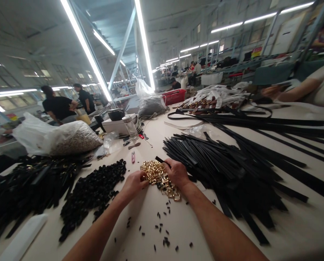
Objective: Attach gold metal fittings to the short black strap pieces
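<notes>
The left hand (133,184) pinches at the near edge of the gold buckle pile (158,177); the right hand (176,172), on the pile's far side, grips a black strap (162,160). Black loops (93,192) crowd its left, the strap heap (227,166) its right

the table (183,221) is a pale cream. the buckles (158,177) are shiny gold. the strip (159,159) in the right hand (178,173) is black, and so are the straps (227,163) heaped to the right. the loops (91,192) are glossy black, as are the bits (162,228) scattered between the arms. the bag (55,139) is clear white plastic over a speckled beige fill. the basket (174,96) is red. the cutter (133,156) is pink. the far belts (205,103) are brown, wrapped in white.
</notes>
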Demonstrator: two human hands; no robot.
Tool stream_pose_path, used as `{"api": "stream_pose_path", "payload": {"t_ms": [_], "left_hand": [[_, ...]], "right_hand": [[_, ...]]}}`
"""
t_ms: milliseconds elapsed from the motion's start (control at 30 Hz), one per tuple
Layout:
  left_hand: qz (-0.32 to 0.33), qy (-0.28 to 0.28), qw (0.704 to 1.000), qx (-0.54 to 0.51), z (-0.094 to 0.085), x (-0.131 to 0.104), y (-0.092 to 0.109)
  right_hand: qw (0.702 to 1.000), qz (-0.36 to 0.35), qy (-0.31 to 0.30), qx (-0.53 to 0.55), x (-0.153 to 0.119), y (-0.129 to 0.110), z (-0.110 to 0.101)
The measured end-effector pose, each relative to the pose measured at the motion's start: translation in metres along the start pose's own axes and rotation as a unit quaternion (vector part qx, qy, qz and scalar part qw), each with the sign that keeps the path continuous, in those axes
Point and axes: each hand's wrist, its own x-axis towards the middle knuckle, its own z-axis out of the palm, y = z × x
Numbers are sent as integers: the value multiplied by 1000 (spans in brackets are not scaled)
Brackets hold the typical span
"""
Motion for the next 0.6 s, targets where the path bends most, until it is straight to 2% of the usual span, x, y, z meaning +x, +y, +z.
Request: {"api": "stream_pose_path", "payload": {"t_ms": [200,400,467,600], "left_hand": [[-26,-3,994,-107,-2,0,-6],[-82,13,966,-244,-12,-15,-12],[-115,26,938,-325,-12,-20,-12],[-186,61,835,-514,-3,-26,-13]], "right_hand": [[1000,-3,2,15,0,-1,-3],[999,-8,10,33,-1,-7,-9],[999,-27,6,42,-2,-12,-10],[994,-80,-21,76,-8,-23,-7]]}}
